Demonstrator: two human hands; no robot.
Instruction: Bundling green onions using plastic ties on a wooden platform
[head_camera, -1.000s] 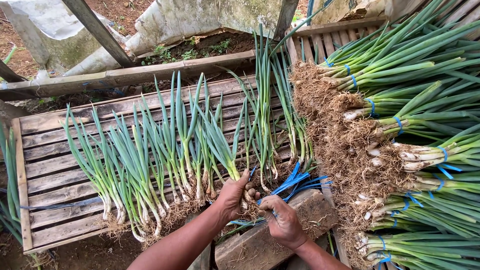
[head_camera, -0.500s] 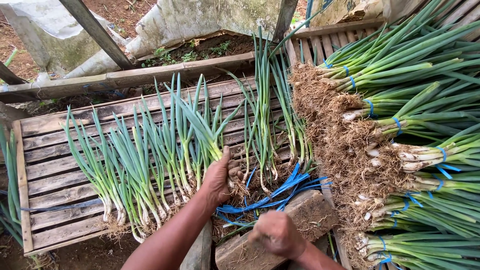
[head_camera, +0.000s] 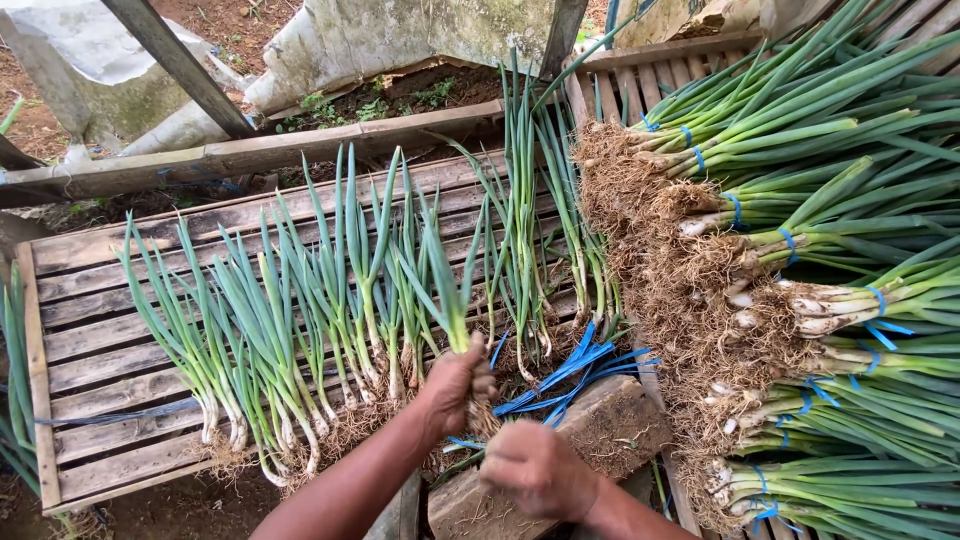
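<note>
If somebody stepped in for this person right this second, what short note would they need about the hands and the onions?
Left hand: shut in a grip round one green onion, held upright near its roots.
Right hand: closed in a fist above the wooden block; what it holds cannot be seen.
Loose onions lie in a row on the slatted pallet, roots towards the person. Blue ties lie beside the block.
Done: tied bundles stacked at right, each with a blue band.
Left: the loose row is not yet tied.

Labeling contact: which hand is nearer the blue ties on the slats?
Right. The right hand sits just below the blue ties; the left hand is beside them, gripping a green onion bunch.
</note>
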